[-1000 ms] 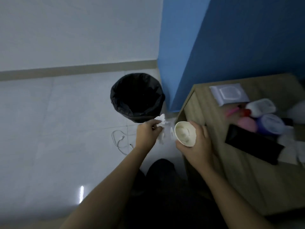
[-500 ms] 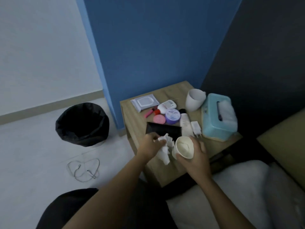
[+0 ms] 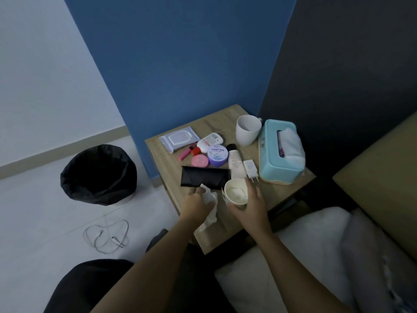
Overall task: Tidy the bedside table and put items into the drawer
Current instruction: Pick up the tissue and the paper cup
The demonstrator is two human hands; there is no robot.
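My left hand (image 3: 195, 204) grips a crumpled white tissue (image 3: 211, 208) over the front of the wooden bedside table (image 3: 168, 161). My right hand (image 3: 251, 203) holds a white paper cup (image 3: 237, 193) with a wad of tissue inside it. Behind them on the table lie a black case (image 3: 204, 176), a purple cream jar (image 3: 217, 155), a pink round tin (image 3: 199, 160), a pink stick (image 3: 186, 152), a white tube (image 3: 235, 162), a white bottle with a red cap (image 3: 208, 142), a wipes pack (image 3: 178, 138) and a white charger plug (image 3: 250, 169). No drawer shows.
A white mug (image 3: 247, 129) and a teal tissue box (image 3: 281, 152) stand at the table's back right. A black-lined bin (image 3: 98, 175) sits on the floor to the left, with a coiled cable (image 3: 106, 236) nearer me. A bed with a white pillow (image 3: 316, 245) lies right.
The view swung from the bin and floor to the bedside table. Both hands moved with it, from near the bin to above the table's front, holding the tissue and cup throughout.
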